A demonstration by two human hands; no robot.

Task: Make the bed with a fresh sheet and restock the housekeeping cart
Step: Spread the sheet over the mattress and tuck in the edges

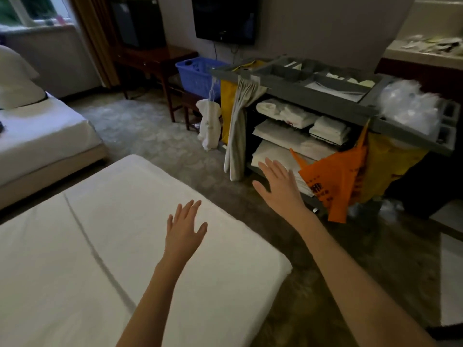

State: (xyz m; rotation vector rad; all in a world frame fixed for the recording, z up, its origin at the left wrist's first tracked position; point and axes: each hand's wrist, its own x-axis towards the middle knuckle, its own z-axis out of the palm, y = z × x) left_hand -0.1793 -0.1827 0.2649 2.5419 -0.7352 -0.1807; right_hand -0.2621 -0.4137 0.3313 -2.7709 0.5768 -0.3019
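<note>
Both of your hands are empty, and that tells most of the story: judging by how things lie, the job is at its start. Nearest you, the bed (105, 246) shows only a bare white pad with a seam running across it; no fresh sheet is spread on it, so the bed-making is all still ahead. Your left hand (185, 227) hovers over the near corner of that pad, palm down, fingers straight and a little spread, gripping nothing; whether it touches the pad I cannot tell.

Further out, your right hand (278, 182) is stretched forward over the carpet toward the cart (288, 85), fingers straight and fanned, thumb out to the side, also holding nothing. It sits in front of the lowest shelf, where the folded white linen (278, 140) is stacked; the sheet you need is most likely among those piles, though which one is not clear. An orange bag (335, 181) hangs off the cart just beside your hand and could get in the way of a clean pull.

Beyond that, the top tray of the cart holds small supplies too blurred to count, so I cannot judge how much restocking is left. A blue basket (198, 76) stands behind the cart, and a second bed (37, 139) with a pillow lies off to your left.
</note>
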